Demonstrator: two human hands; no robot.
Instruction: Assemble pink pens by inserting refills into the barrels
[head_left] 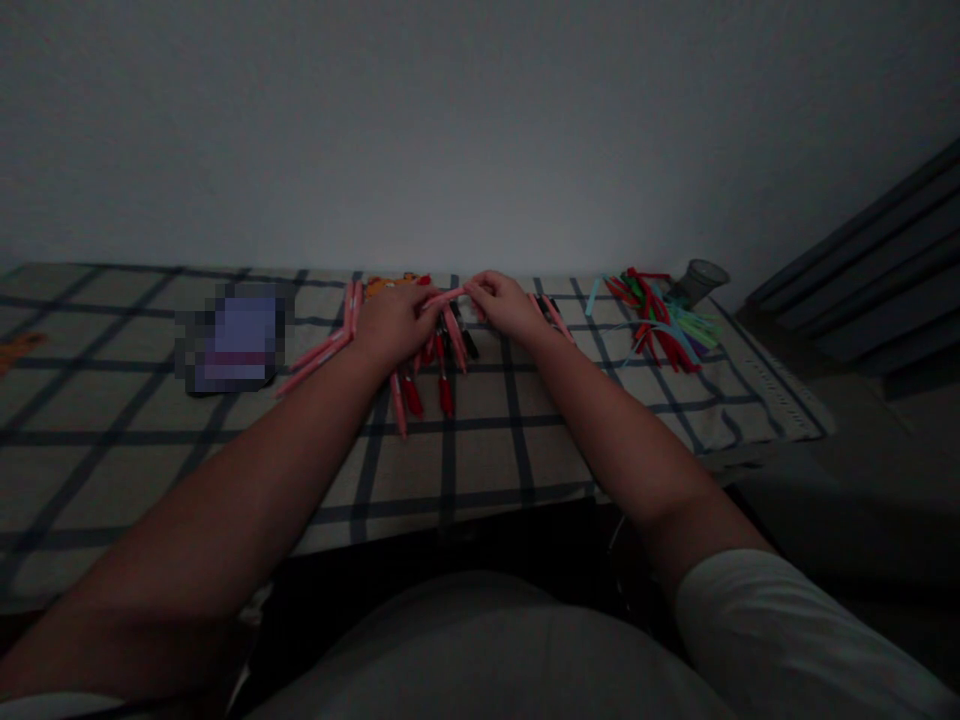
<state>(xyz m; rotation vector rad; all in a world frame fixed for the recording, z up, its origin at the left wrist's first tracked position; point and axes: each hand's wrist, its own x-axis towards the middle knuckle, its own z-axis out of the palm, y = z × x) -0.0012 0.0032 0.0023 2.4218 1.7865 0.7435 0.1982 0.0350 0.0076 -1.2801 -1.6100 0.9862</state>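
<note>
Between my two hands runs a pink pen, held roughly level above the cloth. My left hand grips its left end, and the fingers of my right hand pinch the other end. Below them lies a loose pile of pink, red and black pens, partly covered by my left hand. More pink pens lie to the left of that hand. A few pink and black pens rest just right of my right wrist. The picture is dark, so fine detail on the held pen is unclear.
A checked cloth covers the table, which meets a plain wall behind. On the left lies a blurred-out phone-like object. Colourful strips lie at the right beside a tipped mesh cup. An orange item sits far left.
</note>
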